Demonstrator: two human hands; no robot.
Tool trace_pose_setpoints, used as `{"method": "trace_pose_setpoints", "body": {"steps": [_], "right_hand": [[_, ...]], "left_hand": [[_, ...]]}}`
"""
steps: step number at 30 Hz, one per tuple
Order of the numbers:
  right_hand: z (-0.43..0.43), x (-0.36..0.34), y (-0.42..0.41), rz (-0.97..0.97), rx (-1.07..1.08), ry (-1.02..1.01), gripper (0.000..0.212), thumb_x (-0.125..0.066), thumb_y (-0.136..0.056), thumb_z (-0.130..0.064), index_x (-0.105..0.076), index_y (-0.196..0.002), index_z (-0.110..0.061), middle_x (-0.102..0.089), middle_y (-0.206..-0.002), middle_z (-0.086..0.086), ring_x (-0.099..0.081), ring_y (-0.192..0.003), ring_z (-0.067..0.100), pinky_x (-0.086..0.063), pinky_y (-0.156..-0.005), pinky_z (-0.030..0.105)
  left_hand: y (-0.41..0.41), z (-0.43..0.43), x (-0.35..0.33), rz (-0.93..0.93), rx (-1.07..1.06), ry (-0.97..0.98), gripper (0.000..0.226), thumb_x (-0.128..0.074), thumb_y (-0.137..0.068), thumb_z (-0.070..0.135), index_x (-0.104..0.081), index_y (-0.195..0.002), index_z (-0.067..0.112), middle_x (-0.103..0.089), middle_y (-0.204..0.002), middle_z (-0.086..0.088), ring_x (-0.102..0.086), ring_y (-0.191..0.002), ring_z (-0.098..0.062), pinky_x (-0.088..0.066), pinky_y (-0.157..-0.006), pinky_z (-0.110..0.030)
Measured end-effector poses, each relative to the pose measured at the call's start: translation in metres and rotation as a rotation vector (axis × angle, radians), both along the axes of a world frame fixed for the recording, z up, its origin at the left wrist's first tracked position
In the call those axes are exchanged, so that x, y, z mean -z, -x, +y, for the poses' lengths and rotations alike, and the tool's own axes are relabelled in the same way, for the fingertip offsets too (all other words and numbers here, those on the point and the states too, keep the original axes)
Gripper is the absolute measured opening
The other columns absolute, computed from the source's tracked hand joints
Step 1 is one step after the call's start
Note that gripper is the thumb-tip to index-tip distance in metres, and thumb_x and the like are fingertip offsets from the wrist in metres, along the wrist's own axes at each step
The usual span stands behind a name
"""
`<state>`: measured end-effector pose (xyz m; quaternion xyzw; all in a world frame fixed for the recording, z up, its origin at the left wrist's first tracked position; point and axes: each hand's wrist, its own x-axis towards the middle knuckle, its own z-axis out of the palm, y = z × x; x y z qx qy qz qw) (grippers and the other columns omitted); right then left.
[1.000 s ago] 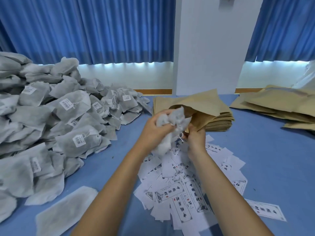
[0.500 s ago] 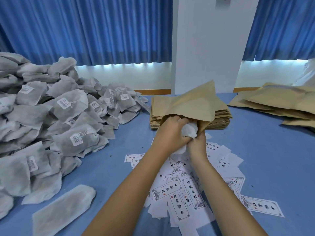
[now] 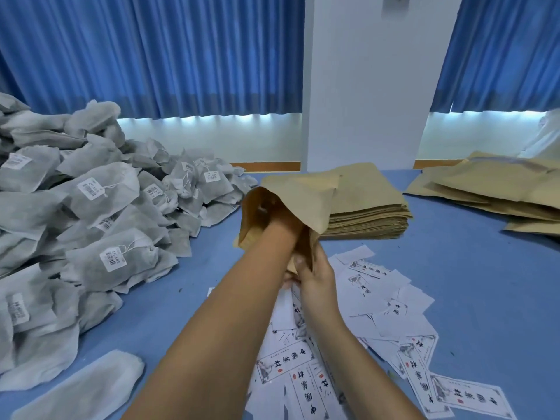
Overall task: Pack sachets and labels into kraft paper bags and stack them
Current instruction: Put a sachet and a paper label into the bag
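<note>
One bag (image 3: 303, 195) hangs at centre over the desk (image 3: 485, 283). The left hand (image 3: 274, 221) is sunk inside it, fingers hidden, state unclear; the right hand (image 3: 316, 278) pinches the mouth's edge between its fingers. Sachets (image 3: 112, 189) pile at 9 o'clock, labels (image 3: 391, 298) lie at 5 o'clock.

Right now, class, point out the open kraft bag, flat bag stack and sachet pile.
open kraft bag (image 3: 303, 192): head view, upper flap.
flat bag stack (image 3: 369, 224): head view, layered edge.
sachet pile (image 3: 88, 268): head view, front sachet.
</note>
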<state>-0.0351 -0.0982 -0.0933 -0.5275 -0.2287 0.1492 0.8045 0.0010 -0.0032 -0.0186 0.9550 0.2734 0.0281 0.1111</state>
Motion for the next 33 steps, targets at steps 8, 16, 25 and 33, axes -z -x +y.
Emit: {"method": "trace_pose_setpoints", "body": {"steps": [8,16,25,33], "right_hand": [[-0.013,-0.015,-0.044,0.206,0.208,-0.032,0.012,-0.044,-0.098,-0.004,-0.056,-0.100,-0.008,-0.071,-0.066,0.002,-0.061,-0.054,0.014,-0.049,-0.051,0.021],[-0.008,-0.010,-0.046,0.206,0.170,-0.039,0.022,-0.040,-0.100,-0.003,-0.052,-0.084,-0.011,-0.064,-0.050,0.000,-0.061,-0.046,0.010,-0.048,-0.052,0.019],[-0.007,-0.009,-0.046,0.240,0.209,0.013,0.013,-0.043,-0.100,-0.004,-0.054,-0.098,0.001,-0.062,-0.053,0.006,-0.061,-0.045,0.010,-0.048,-0.048,0.016],[-0.009,-0.010,-0.045,0.240,0.210,0.001,0.014,-0.046,-0.097,0.000,-0.059,-0.102,-0.004,-0.067,-0.073,0.002,-0.058,-0.054,0.014,-0.047,-0.051,0.021]], "left_hand": [[0.084,-0.014,0.017,-0.898,0.475,-0.115,0.029,-0.042,-0.089,0.022,-0.064,-0.076,0.010,-0.058,-0.065,-0.001,-0.052,-0.058,-0.019,-0.040,-0.052,-0.030],[0.095,0.034,0.080,-0.007,0.028,0.262,0.044,-0.080,-0.071,0.040,-0.053,-0.097,0.018,-0.056,-0.105,-0.002,-0.055,-0.091,-0.019,-0.041,-0.069,-0.026],[0.111,0.024,0.048,-0.309,0.236,0.422,0.015,-0.068,-0.083,0.014,-0.072,-0.074,0.025,-0.064,-0.078,0.002,-0.050,-0.063,-0.005,-0.038,-0.054,-0.013],[0.039,-0.023,0.004,-0.382,0.454,-0.165,0.036,-0.047,-0.092,0.004,-0.051,-0.127,0.007,-0.045,-0.112,-0.012,-0.051,-0.099,-0.029,-0.044,-0.082,-0.036]]}}
